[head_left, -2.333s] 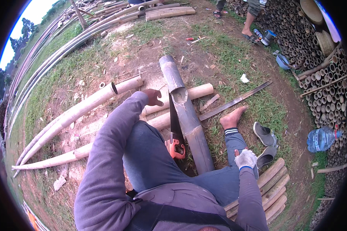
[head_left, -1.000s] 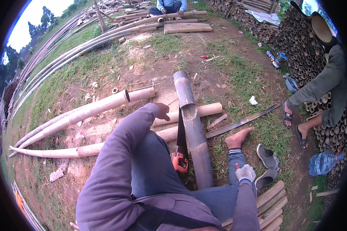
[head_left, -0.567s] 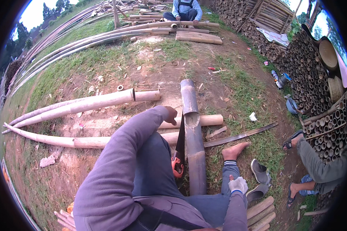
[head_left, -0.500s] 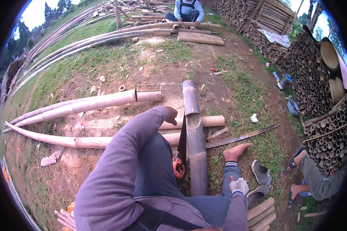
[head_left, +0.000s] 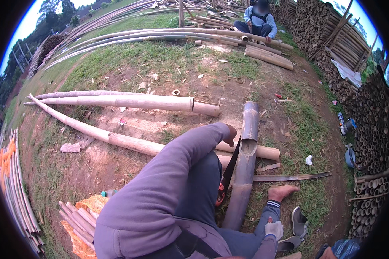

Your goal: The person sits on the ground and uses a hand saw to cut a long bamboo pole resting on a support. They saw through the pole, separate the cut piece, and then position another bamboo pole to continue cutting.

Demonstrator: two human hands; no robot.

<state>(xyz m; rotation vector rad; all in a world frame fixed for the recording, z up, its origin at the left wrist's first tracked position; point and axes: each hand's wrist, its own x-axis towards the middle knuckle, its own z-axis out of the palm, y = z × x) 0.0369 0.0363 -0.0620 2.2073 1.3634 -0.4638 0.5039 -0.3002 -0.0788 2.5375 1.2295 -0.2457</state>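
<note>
On bare dirt — split bamboo pole (head_left: pixel 245 164) lies lengthwise, pointing fwd — away from person.

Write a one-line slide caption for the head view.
Seated on bare ground, a person's left hand steadies a split bamboo section beside a red-handled saw; the gloved right hand rests near the knee.

Bamboo, steel and cloth on bare earth

The split bamboo pole (head_left: pixel 245 164) looks grey, matt and weathered; the saw (head_left: pixel 227 172) has a dark dull metal blade and an orange plastic handle; the right hand (head_left: pixel 274 227) wears a white knitted cloth glove; the ground (head_left: pixel 129 125) is rough soil and grass.
</note>
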